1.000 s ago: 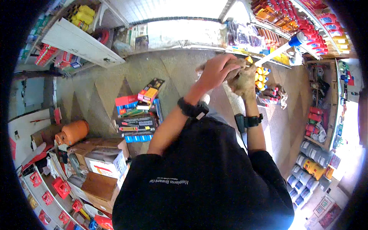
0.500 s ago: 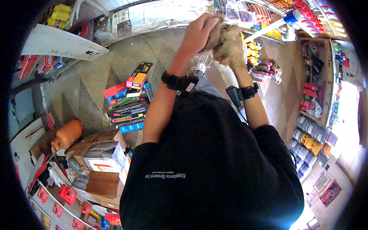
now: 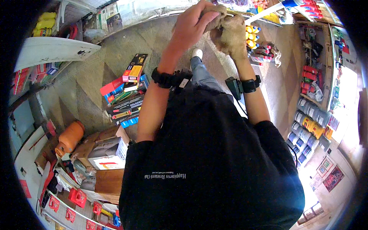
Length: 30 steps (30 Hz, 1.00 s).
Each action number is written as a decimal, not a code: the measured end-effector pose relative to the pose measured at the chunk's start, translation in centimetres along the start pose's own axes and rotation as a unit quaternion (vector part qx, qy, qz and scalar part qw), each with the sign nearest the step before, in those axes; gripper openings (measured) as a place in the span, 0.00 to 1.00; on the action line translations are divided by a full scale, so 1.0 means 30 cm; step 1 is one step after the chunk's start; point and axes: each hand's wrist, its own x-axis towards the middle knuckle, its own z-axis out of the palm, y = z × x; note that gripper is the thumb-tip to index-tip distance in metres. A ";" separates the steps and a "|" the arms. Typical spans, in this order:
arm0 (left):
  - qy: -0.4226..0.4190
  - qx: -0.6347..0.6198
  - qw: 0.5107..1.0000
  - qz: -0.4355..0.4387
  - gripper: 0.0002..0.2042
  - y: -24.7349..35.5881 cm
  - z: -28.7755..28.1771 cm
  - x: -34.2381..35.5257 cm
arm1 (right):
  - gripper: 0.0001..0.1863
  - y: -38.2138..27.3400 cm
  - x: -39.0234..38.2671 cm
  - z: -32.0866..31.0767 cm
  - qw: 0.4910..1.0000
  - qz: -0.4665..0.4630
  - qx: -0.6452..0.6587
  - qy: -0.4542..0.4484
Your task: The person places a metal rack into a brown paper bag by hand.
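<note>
My left hand (image 3: 191, 25) is bare and closed on a soiled brown cloth (image 3: 217, 17), which looks like a work glove, near the top of the view. Brown, glove-like fabric covers my right hand (image 3: 232, 36) down to the wrist. It is held up beside the left hand, against the cloth, and its fingers are hidden under the fabric. Both wrists wear black straps with small devices, the left device (image 3: 179, 80) and the right one (image 3: 234, 87). Both hands are raised ahead of my body, above the floor.
Stacked tool boxes (image 3: 128, 92) lie on the floor at left. Beyond them are an orange gas cylinder (image 3: 71, 136) and cardboard cartons (image 3: 109, 182). Yellow bottles (image 3: 252, 37) stand ahead, past my right hand. Shelves of paint cans (image 3: 310, 122) line the right side.
Both hands have shifted slightly up and stay together at the brown cloth. One of my feet now shows forward, and the surroundings have moved a little in view.
</note>
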 end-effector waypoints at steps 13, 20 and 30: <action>0.142 0.020 0.990 -0.004 0.12 -0.061 0.055 -0.018 | 0.11 -0.088 -0.016 -0.036 0.998 0.052 0.007 -0.046; 0.142 0.043 0.989 0.028 0.10 -0.015 0.026 -0.034 | 0.10 -0.168 0.082 -0.168 0.989 0.113 0.079 -0.044; 0.161 0.016 0.986 0.045 0.10 -0.009 0.105 -0.038 | 0.13 -0.103 0.002 -0.123 0.996 0.086 0.000 0.018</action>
